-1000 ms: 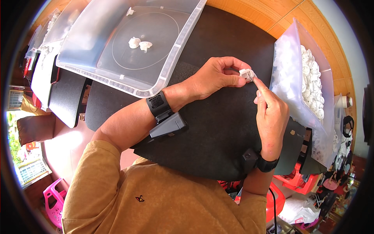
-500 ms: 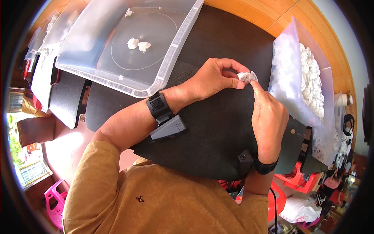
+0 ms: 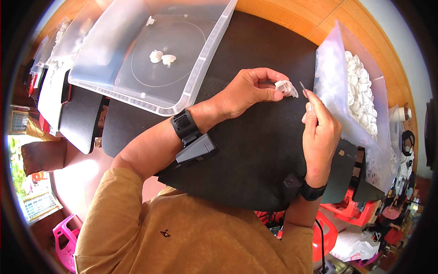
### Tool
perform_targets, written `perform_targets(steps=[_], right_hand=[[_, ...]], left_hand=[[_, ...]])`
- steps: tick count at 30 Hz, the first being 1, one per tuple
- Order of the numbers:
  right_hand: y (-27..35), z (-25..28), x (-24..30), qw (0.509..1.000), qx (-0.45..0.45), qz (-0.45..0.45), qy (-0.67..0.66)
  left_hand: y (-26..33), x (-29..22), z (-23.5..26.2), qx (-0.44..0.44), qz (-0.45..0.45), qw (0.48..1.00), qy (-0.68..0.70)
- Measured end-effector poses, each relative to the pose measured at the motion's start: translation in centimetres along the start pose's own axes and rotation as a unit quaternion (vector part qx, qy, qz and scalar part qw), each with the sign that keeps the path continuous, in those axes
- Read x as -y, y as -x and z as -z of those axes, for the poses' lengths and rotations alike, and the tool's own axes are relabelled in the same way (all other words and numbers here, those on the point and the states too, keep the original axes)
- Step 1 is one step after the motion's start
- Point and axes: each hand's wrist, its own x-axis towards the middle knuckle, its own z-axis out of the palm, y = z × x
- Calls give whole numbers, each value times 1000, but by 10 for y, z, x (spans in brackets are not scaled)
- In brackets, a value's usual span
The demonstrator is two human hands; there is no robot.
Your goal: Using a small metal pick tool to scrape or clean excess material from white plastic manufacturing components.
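My left hand [image 3: 253,90] grips a small white plastic part [image 3: 285,87] between thumb and fingertips, above the black tabletop [image 3: 260,141]. The part has a rounded, partly hollow body. Just to its right, my right hand [image 3: 320,130] pinches a thin, greyish, blade-like tool [image 3: 303,88], its tip pointing up and away. A small gap separates the tool from the part. Most of the tool is hidden in the fingers, so its exact kind cannot be made out.
A clear plastic bin [image 3: 182,102] at far left holds a few white parts [image 3: 156,56]. To the right, a translucent bin [image 3: 333,86] is filled with many white parts [image 3: 360,91]. Black devices are strapped to both wrists. Red stools [image 3: 351,210] stand beyond the table's right edge.
My right hand has drawn back to the right, off the white part, and the thin tool now shows. My left hand still holds the part, turned slightly.
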Motion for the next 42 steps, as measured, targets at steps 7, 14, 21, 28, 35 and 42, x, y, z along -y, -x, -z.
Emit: perform_targets(steps=[7, 14, 21, 28, 35, 42], right_hand=[[-7, -8, 0, 990, -7, -71, -123], [-2, -36, -6, 949, 12, -97, -301], [-5, -35, -7, 950, 25, -105, -292], [-1, -17, 0, 993, 76, -49, -80], [2, -21, 5, 998, 48, 3, 29], [3, -26, 5, 993, 38, 41, 105]], left_hand=[[1, -1, 0, 25, 27, 997, 67], [-1, 5, 0, 60, 16, 992, 108], [0, 5, -3, 28, -18, 999, 11], [-1, 4, 0, -29, -33, 999, 7], [-1, 3, 2, -51, -27, 998, -32], [-2, 4, 1, -53, -39, 996, -57]])
